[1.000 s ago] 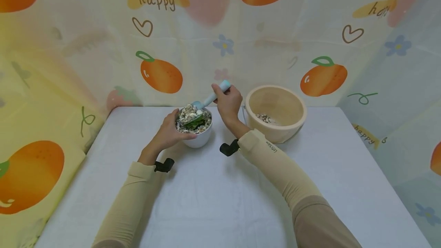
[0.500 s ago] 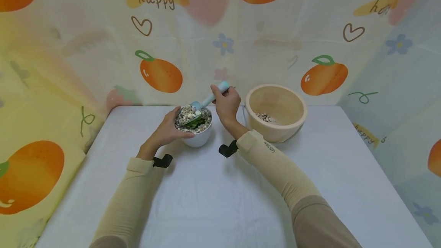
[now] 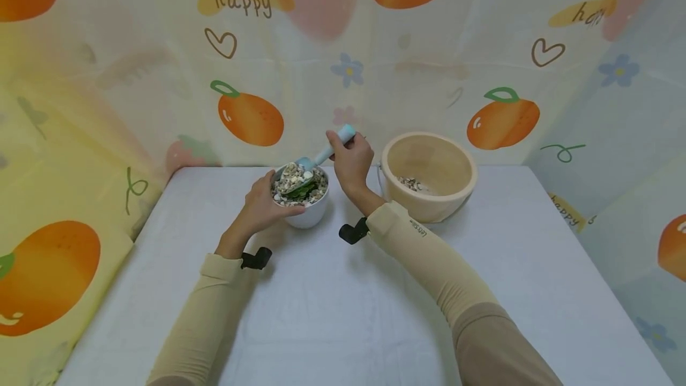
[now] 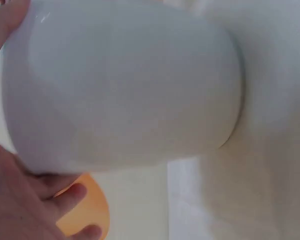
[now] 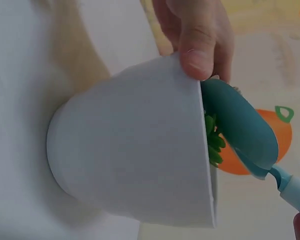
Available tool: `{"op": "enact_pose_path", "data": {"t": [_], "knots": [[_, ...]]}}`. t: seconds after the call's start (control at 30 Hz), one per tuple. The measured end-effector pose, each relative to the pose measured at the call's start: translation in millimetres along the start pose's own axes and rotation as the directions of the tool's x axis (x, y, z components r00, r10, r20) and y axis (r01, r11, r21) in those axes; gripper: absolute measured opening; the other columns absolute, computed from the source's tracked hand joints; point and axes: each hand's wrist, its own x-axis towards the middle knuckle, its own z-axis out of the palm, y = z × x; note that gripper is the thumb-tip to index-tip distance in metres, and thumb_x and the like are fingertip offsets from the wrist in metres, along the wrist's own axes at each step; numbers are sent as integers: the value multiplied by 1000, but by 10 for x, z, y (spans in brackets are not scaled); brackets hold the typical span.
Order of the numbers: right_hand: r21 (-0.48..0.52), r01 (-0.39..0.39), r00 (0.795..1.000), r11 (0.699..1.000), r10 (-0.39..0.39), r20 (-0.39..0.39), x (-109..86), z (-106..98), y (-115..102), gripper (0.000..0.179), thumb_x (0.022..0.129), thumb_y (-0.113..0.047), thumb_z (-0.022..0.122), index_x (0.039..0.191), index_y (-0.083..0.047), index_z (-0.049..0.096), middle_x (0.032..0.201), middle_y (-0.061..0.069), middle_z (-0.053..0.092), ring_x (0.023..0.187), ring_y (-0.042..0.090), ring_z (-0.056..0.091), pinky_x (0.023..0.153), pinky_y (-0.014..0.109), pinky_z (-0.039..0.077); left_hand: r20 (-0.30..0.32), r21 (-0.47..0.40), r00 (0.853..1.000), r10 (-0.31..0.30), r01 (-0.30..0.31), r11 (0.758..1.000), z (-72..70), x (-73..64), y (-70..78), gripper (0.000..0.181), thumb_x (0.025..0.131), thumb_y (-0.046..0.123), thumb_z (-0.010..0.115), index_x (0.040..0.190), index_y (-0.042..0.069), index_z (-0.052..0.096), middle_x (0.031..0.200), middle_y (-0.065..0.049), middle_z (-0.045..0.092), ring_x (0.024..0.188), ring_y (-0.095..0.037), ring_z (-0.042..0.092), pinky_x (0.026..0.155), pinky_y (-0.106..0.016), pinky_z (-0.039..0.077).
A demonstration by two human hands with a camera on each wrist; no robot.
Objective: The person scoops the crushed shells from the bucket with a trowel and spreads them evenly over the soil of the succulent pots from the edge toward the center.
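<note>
In the head view my left hand (image 3: 264, 202) grips the white flower pot (image 3: 309, 218) at its rim, thumb in front and fingers at the far left side. Small pebbles and a green plant (image 3: 301, 192) fill the pot's top. My right hand (image 3: 354, 162) holds a light blue hand trowel (image 3: 324, 153) by its handle, its scoop tilted down to the left over the pot and heaped with pebbles (image 3: 293, 177). From the right wrist view the trowel's teal underside (image 5: 242, 125) lies at the rim, just above the green leaves (image 5: 214, 145). The left wrist view is mostly pot wall (image 4: 125, 90).
A larger beige pot (image 3: 455, 198) stands on the table to the right, with a few pebbles (image 3: 411, 183) at its bottom. The white cloth (image 3: 321, 314) covers the table. A printed curtain (image 3: 407, 88) hangs close behind both pots.
Almost nothing differs. The right hand and trowel have shifted very slightly left; the left hand keeps its grip on the pot, and the trowel's scoop still carries pebbles.
</note>
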Motion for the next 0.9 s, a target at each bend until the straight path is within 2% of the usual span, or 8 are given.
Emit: {"op": "enact_pose_path", "data": {"t": [0.17,0.27,0.33,0.47,0.57,0.67,0.8,0.9], "knots": [[7,2,1000,1000,-2,2,-23,30,28,28,91,-28,70,81,-4,59,62,5,58,61,27,66,62,32,60,94,-83,995,43,-35,996,-77,96,-66,124,70,50,83,156,4,6,160,-22,17,147,-41,18,115,-66,18],[16,7,1000,1000,-8,17,-35,50,37,29,91,-29,70,81,-4,59,65,10,60,67,34,67,65,35,60,116,-138,992,50,-34,990,-87,126,-102,125,71,46,85,157,6,3,162,-21,13,148,-39,17,117,-63,19],[18,10,1000,1000,-10,22,-43,57,35,29,91,-29,70,82,-4,59,66,15,60,68,36,68,66,36,61,105,-152,993,44,-28,988,-72,126,-117,126,70,47,85,157,7,3,162,-20,13,148,-38,17,117,-61,20],[11,22,1000,1000,-22,11,-37,61,27,28,90,-28,70,82,-4,60,68,20,61,68,38,67,64,35,60,46,-167,998,43,-35,985,-7,93,-115,123,68,49,86,156,8,10,159,-19,21,146,-37,23,116,-60,23],[6,21,1000,1000,-21,-1,-22,57,17,28,90,-28,71,82,-4,60,65,15,60,65,35,67,61,31,60,-14,-171,999,51,-53,984,42,60,-83,117,67,49,86,154,9,19,153,-17,32,140,-36,31,113,-59,29],[2,11,1000,1000,-11,-16,-5,50,5,27,89,-28,72,82,-5,62,64,10,61,61,27,67,60,27,59,-46,-159,998,45,-51,986,64,26,-42,113,67,49,86,153,10,23,149,-16,37,136,-35,35,110,-60,32],[7,13,999,1000,-13,-41,13,47,1,26,89,-28,72,83,-5,62,69,17,64,61,25,67,61,28,59,-17,-119,1000,9,-11,993,26,-9,-13,119,68,55,83,155,9,16,153,-19,31,140,-38,31,110,-63,31],[9,17,999,1000,-16,-45,24,31,14,27,89,-28,72,82,-4,62,71,21,65,64,30,67,61,30,59,38,-108,999,3,1,994,-30,18,-33,122,69,52,83,156,6,11,157,-21,24,143,-40,26,112,-64,27]]}}
